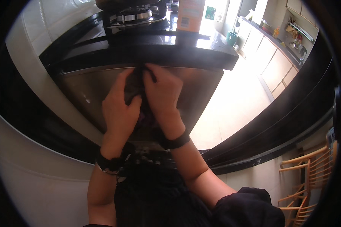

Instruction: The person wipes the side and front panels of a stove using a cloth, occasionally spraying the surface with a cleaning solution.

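Observation:
My left hand (120, 103) and my right hand (163, 88) are raised side by side in front of a brown, shiny cabinet front (197, 85), just below the edge of a black stone counter (173, 54). Between them is a dark, soft-looking item (135, 83), perhaps cloth, whose shape blurs into the shadow. My right thumb and fingers pinch its upper part. The left fingers curve around its left side, with the thumb bent towards it. Each wrist wears a black band.
A gas stove burner (135, 16) with a dark pot (122, 3) stands on the counter, beside an orange carton (190, 15). A green bin (232, 38) stands beyond the counter's right end. Further right are cabinets (261, 48) with hanging utensils; wooden chairs (309, 176) are at lower right.

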Motion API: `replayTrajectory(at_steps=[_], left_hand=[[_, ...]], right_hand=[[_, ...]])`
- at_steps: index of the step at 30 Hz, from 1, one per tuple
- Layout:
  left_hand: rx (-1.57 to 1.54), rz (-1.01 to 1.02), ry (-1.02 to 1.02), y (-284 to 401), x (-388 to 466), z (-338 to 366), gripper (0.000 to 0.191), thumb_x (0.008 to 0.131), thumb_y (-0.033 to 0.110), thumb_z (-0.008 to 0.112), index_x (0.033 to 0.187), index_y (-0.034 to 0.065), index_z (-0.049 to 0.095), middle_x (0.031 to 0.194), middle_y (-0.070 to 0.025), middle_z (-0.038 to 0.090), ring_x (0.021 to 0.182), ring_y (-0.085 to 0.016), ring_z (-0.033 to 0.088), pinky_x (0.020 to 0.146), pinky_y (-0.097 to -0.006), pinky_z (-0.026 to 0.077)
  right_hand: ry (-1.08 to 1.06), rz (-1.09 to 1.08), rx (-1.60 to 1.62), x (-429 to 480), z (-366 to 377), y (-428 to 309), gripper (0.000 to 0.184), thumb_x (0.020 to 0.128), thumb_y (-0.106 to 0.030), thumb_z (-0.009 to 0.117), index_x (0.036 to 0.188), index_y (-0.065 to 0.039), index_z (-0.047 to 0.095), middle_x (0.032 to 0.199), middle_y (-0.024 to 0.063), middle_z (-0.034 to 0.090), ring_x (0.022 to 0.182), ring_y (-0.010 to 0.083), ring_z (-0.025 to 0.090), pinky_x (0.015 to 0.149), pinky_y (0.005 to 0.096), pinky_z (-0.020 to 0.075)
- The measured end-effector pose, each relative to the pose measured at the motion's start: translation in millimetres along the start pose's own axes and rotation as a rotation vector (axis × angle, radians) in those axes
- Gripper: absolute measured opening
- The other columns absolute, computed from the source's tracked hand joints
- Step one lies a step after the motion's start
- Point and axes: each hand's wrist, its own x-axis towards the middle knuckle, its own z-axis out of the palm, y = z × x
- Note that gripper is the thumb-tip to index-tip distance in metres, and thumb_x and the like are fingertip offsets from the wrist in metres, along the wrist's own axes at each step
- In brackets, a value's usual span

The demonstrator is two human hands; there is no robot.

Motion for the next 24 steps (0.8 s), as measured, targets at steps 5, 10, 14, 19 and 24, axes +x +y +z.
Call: replayTrajectory(at_steps=[5,10,14,19,24], left_hand=[[0.142,0.083,0.110,-21.2,-0.8,-8.6,0.047,0.071,0.006,0.059,0.118,0.0081,0.054,0.109,-0.0160,0.060,0.098,-0.036,0.059,0.082,-0.0401,0.048],[0.066,-0.008,0.142,-27.4,3.0,-9.9,0.046,0.072,0.008,0.057,0.117,0.0122,0.056,0.101,-0.0138,0.060,0.087,-0.036,0.060,0.071,-0.0417,0.049],[0.025,-0.155,0.092,-22.6,2.8,-18.9,0.045,0.073,0.001,0.054,0.118,0.0041,0.055,0.111,-0.0158,0.059,0.102,-0.030,0.058,0.085,-0.0336,0.045],[0.125,-0.129,0.164,-40.4,3.0,-25.8,0.046,0.073,0.003,0.055,0.118,0.0094,0.056,0.104,-0.0144,0.059,0.095,-0.033,0.059,0.080,-0.0374,0.046],[0.174,-0.159,0.271,-61.6,0.7,-36.3,0.048,0.073,0.007,0.054,0.120,0.0149,0.056,0.102,-0.0139,0.059,0.092,-0.035,0.058,0.078,-0.0394,0.047]], right_hand=[[-0.076,-0.048,0.010,0.3,21.7,-7.0,0.014,0.078,-0.012,0.062,0.090,-0.009,0.068,0.082,0.0105,0.067,0.070,0.0271,0.065,0.061,0.0339,0.0519],[-0.148,-0.045,0.023,1.0,32.4,-11.5,0.015,0.078,-0.011,0.062,0.091,-0.008,0.068,0.081,0.0118,0.067,0.069,0.0283,0.065,0.061,0.0351,0.0516],[-0.173,-0.066,0.037,-0.7,42.0,-15.1,0.015,0.078,-0.010,0.062,0.092,-0.007,0.068,0.080,0.0121,0.066,0.069,0.0287,0.065,0.060,0.0358,0.0512],[-0.318,-0.169,-0.133,-1.5,54.2,-24.8,0.022,0.080,-0.010,0.057,0.101,-0.007,0.065,0.076,0.0115,0.064,0.065,0.0296,0.063,0.058,0.0372,0.0516],[-0.485,-0.202,-0.144,-4.7,77.2,-40.2,0.034,0.077,-0.007,0.055,0.109,-0.005,0.061,0.079,0.0139,0.063,0.066,0.0304,0.064,0.058,0.0375,0.0520]])
